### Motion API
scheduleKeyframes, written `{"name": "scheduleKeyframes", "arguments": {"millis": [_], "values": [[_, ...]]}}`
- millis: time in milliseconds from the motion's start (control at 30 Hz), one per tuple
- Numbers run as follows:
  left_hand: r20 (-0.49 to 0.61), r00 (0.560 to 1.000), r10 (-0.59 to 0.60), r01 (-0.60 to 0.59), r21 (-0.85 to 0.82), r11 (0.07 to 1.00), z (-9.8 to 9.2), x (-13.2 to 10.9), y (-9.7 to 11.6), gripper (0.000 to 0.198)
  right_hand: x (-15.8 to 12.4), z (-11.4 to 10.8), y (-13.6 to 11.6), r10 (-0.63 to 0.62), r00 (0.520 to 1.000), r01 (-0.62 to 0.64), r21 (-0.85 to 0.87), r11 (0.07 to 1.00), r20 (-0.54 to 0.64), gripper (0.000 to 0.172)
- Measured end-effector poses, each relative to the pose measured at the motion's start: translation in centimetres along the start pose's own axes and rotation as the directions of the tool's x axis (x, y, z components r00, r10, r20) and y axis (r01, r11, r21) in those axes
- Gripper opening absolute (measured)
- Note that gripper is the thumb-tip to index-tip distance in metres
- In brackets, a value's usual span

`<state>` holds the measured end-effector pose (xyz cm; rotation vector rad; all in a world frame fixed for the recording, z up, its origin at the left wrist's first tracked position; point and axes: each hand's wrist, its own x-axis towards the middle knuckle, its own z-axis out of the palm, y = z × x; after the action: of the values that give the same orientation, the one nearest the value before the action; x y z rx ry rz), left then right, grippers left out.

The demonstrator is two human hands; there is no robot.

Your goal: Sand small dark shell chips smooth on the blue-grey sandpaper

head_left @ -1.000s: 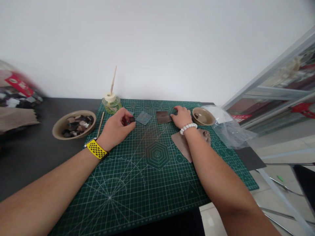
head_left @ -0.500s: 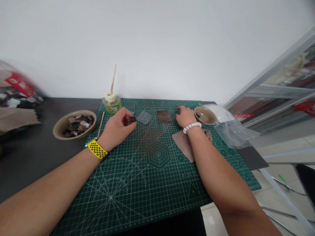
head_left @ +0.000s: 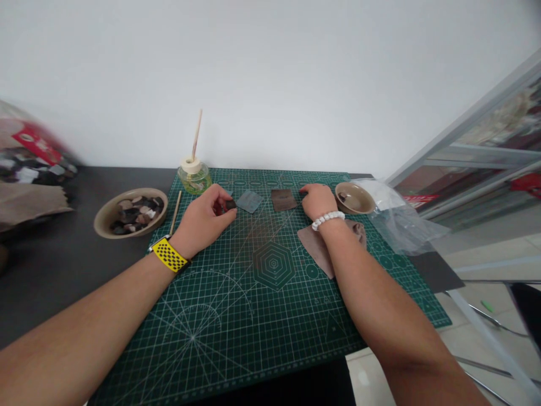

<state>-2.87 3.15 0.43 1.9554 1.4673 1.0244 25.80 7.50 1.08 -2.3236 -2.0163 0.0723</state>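
Note:
My left hand [head_left: 207, 217] pinches a small dark chip [head_left: 230, 204] between thumb and fingers, just left of a grey-blue square sheet [head_left: 249, 201] on the green cutting mat [head_left: 215, 293]. To the right of that sheet lies a brown square sheet [head_left: 283, 199], probably sandpaper. My right hand [head_left: 318, 201] rests beside it with its fingers curled down; whatever they hold is hidden. Under my right wrist, a greyish-brown cloth [head_left: 316, 246] is spread on the mat. A small tan bowl [head_left: 362, 198] with a dark piece inside stands right of my right hand.
At left, a tan bowl [head_left: 100, 224] holds several dark and pinkish chips. A thin wooden stick [head_left: 176, 210] lies near a glass jar [head_left: 195, 179] with an upright stick. Clear plastic bags [head_left: 395, 228] lie at right; a bag of pieces [head_left: 34, 149] sits far left.
The whole view has shifted slightly. My right fingers have curled further down, hiding the dark bit that showed near their tips. My left hand keeps its pinch on the chip.

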Motion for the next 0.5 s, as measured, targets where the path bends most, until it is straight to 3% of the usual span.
{"name": "scheduleKeyframes", "arguments": {"millis": [500], "values": [[-0.038,0.999,-0.028,0.026,-0.032,0.999,-0.21,0.14,-0.52,0.016,-0.8,-0.19,-0.91,-0.139,0.99,0.138,0.02,0.99,0.023,0.058]]}}
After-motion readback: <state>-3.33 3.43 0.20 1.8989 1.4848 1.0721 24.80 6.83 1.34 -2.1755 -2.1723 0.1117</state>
